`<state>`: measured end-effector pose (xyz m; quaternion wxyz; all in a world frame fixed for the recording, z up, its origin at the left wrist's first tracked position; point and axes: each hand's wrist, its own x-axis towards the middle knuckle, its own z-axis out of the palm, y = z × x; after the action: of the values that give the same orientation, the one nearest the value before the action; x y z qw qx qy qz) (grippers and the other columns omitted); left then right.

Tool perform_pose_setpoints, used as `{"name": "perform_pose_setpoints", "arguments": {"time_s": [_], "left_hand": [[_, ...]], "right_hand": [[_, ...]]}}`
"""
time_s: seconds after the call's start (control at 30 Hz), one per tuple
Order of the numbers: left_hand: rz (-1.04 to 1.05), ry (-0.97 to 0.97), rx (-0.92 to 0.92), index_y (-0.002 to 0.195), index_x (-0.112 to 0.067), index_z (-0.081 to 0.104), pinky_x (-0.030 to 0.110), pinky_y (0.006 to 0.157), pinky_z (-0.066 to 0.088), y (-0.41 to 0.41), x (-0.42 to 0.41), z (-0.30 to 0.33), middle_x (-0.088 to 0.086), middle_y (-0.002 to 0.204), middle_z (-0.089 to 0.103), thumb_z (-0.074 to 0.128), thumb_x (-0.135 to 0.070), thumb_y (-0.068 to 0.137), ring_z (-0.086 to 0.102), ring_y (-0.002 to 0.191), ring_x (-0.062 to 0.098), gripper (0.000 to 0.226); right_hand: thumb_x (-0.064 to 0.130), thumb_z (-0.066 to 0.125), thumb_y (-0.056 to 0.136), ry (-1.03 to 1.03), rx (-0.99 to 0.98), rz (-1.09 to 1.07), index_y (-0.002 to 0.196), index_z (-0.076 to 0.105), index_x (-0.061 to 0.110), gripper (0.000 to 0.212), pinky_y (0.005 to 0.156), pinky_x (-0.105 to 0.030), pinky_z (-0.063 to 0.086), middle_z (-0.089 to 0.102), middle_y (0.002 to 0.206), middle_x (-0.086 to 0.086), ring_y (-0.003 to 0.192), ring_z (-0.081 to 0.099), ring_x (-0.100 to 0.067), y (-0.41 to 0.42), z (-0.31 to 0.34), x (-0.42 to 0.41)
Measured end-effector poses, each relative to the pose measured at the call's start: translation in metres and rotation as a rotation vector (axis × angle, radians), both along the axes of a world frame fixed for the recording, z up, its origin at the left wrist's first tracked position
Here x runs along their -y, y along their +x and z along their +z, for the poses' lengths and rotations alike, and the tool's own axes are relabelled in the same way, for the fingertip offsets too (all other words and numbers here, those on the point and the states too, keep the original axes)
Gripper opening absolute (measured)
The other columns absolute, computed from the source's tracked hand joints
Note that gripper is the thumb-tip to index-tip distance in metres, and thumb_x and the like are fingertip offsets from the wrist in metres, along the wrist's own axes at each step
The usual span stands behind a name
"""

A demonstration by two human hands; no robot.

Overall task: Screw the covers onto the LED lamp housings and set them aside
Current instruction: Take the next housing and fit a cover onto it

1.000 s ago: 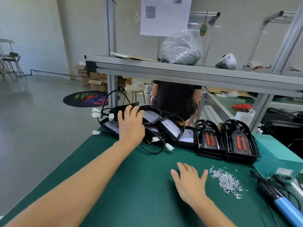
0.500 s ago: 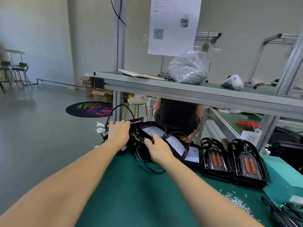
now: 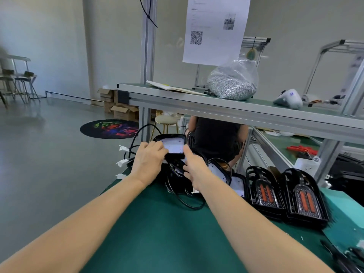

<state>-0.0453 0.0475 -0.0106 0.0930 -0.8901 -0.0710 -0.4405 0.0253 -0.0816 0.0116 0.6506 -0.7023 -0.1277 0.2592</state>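
Reaching to the far left corner of the green worktop (image 3: 157,229), both hands lift one lamp housing (image 3: 173,143) off the pile of housings (image 3: 222,172) and tilt it up. The left hand (image 3: 148,161) curls its fingers over the housing's left side; the right hand (image 3: 194,164) pinches its near right edge. Two finished lamps (image 3: 285,196) stand along the far edge, right of the pile.

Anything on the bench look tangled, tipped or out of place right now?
Yes: the black cables under the lifted lamp housing lie in a tangled heap, with white connectors hanging off the bench's left edge. Both the left hand and right hand hold that housing.
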Motion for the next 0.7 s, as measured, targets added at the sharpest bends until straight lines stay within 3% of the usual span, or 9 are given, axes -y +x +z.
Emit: {"name": "perform_pose_setpoints", "arguments": {"time_s": [0.07, 0.17, 0.23, 0.33, 0.43, 0.53, 0.63, 0.7], "left_hand": [[-0.044, 0.057, 0.046, 0.076, -0.008, 0.069, 0.033, 0.066, 0.037, -0.008, 0.015, -0.002, 0.006, 0.074, 0.062, 0.077, 0.007, 0.060, 0.057, 0.064, 0.027, 0.023], [-0.097, 0.084, 0.087, 0.077, -0.010, 0.068, 0.032, 0.067, 0.032, -0.017, 0.037, -0.009, 0.003, 0.074, 0.061, 0.075, 0.004, 0.066, 0.056, 0.065, 0.026, 0.019], [-0.126, 0.075, 0.110, 0.078, -0.011, 0.069, 0.033, 0.068, 0.033, -0.023, 0.053, -0.014, 0.002, 0.075, 0.061, 0.075, 0.002, 0.069, 0.057, 0.067, 0.026, 0.018], [-0.201, -0.054, 0.165, 0.086, -0.014, 0.072, 0.032, 0.079, 0.032, -0.033, 0.074, -0.024, 0.001, 0.087, 0.065, 0.077, -0.010, 0.072, 0.059, 0.085, 0.024, 0.016], [-0.246, -0.472, 0.262, 0.107, -0.023, 0.067, 0.030, 0.099, 0.027, -0.052, 0.092, -0.040, -0.005, 0.116, 0.058, 0.066, -0.033, 0.080, 0.047, 0.113, 0.012, 0.029], [-0.358, -1.125, 0.286, 0.111, -0.041, 0.054, 0.028, 0.105, 0.031, -0.068, 0.109, -0.060, -0.013, 0.124, 0.050, 0.055, -0.032, 0.094, 0.045, 0.118, 0.004, 0.018], [-0.529, -1.721, 0.069, 0.113, -0.031, 0.057, 0.032, 0.101, 0.040, -0.067, 0.123, -0.081, -0.005, 0.123, 0.060, 0.041, -0.037, 0.098, 0.055, 0.116, 0.010, 0.023], [-0.675, -1.888, -0.084, 0.117, -0.023, 0.062, 0.029, 0.094, 0.043, -0.063, 0.133, -0.090, -0.004, 0.120, 0.066, 0.040, -0.048, 0.092, 0.060, 0.112, 0.011, 0.042]], "right_hand": [[0.050, 0.050, 0.097, 0.138, -0.109, 0.003, 0.140, 0.041, 0.014, 0.056, 0.088, -0.037, 0.050, 0.055, 0.122, -0.008, 0.101, 0.058, -0.021, 0.002, -0.001, 0.007], [0.027, 0.052, 0.101, 0.270, -0.151, -0.016, 0.132, 0.046, 0.011, 0.035, 0.075, -0.038, 0.058, 0.058, 0.110, -0.007, 0.095, 0.063, -0.027, 0.001, -0.006, 0.020], [0.008, 0.047, 0.100, 0.303, -0.101, -0.033, 0.132, 0.049, 0.006, 0.031, 0.067, -0.036, 0.059, 0.062, 0.110, -0.012, 0.082, 0.063, -0.024, -0.002, -0.012, 0.032], [0.002, 0.044, 0.099, 0.343, -0.057, -0.026, 0.131, 0.051, 0.004, 0.033, 0.061, -0.034, 0.059, 0.063, 0.120, -0.019, 0.082, 0.065, -0.026, -0.007, -0.024, 0.056], [0.004, 0.046, 0.100, 0.430, -0.066, -0.042, 0.126, 0.054, 0.006, 0.027, 0.064, -0.036, 0.060, 0.067, 0.116, -0.017, 0.082, 0.068, -0.028, -0.011, -0.037, 0.086], [0.003, 0.047, 0.100, 0.465, -0.083, -0.051, 0.119, 0.058, 0.006, 0.022, 0.064, -0.035, 0.059, 0.073, 0.109, -0.011, 0.078, 0.071, -0.025, -0.018, -0.058, 0.118], [0.002, 0.047, 0.099, 0.413, -0.078, -0.051, 0.116, 0.060, 0.007, 0.022, 0.065, -0.034, 0.059, 0.071, 0.113, -0.013, 0.082, 0.070, -0.025, -0.028, -0.083, 0.142], [0.004, 0.047, 0.099, 0.356, -0.074, -0.048, 0.118, 0.059, 0.007, 0.022, 0.067, -0.035, 0.059, 0.071, 0.114, -0.013, 0.086, 0.069, -0.025, -0.036, -0.098, 0.152]]}}
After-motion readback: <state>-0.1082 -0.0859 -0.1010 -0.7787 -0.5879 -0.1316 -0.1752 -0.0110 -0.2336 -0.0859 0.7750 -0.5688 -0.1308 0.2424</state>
